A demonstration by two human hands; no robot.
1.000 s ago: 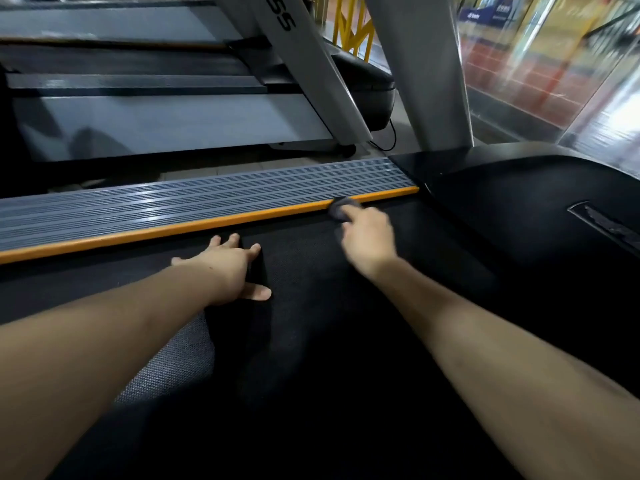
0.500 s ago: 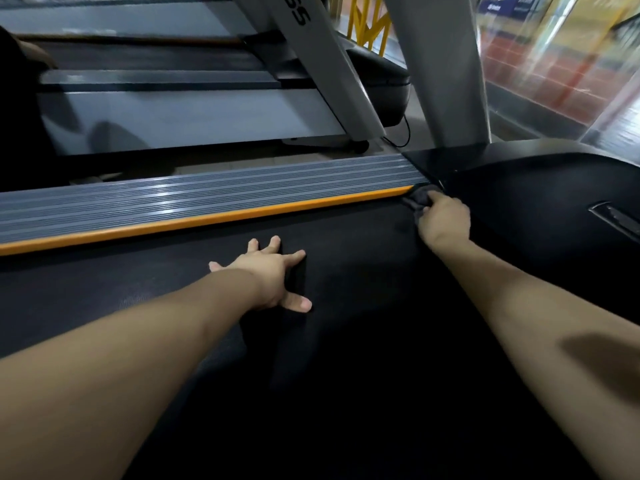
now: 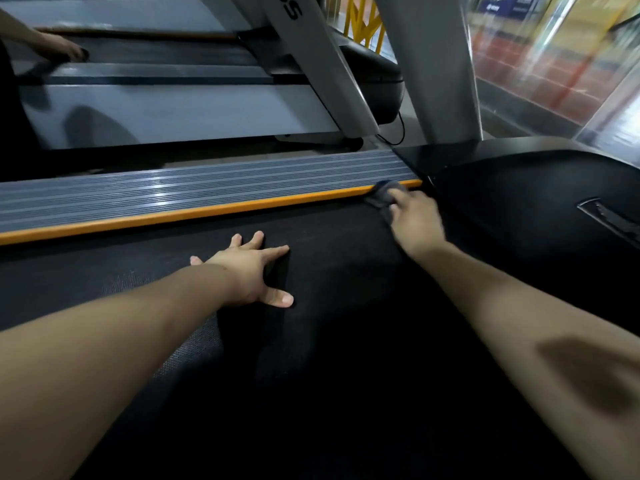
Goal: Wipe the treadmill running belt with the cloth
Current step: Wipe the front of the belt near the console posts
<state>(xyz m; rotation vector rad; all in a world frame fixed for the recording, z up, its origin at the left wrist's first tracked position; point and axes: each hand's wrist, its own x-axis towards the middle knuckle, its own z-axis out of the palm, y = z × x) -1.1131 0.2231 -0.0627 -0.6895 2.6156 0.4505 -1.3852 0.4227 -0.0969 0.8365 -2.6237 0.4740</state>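
While the left hand (image 3: 247, 270) lies flat on the black running belt (image 3: 346, 341) with its fingers straight and spread wide, palm down and thumb splayed toward the near side, the right hand (image 3: 414, 221) presses a small dark grey cloth (image 3: 382, 195) against the belt at its far right corner. The cloth is bunched under the fingers of the right hand, and whether those fingers curl round it or lie straight on top cannot be told, since that hand is blurred. The cloth touches the belt and overlaps the right end of the orange edge strip (image 3: 194, 213), just beside the black motor cover (image 3: 540, 209). The long axis of the belt runs from left to right across the view, parallel to the orange strip and to the ribbed grey side rail (image 3: 173, 188) beyond it, and rises slightly toward the right. Both forearms reach forward from the near edge of the view, well apart from each other. A grey upright (image 3: 429, 67) stands at the far right end of the rail. Beyond the rail stands 1 neighbouring treadmill (image 3: 180, 112), where another person's hand (image 3: 65, 48) rests on a dark object at the upper left.
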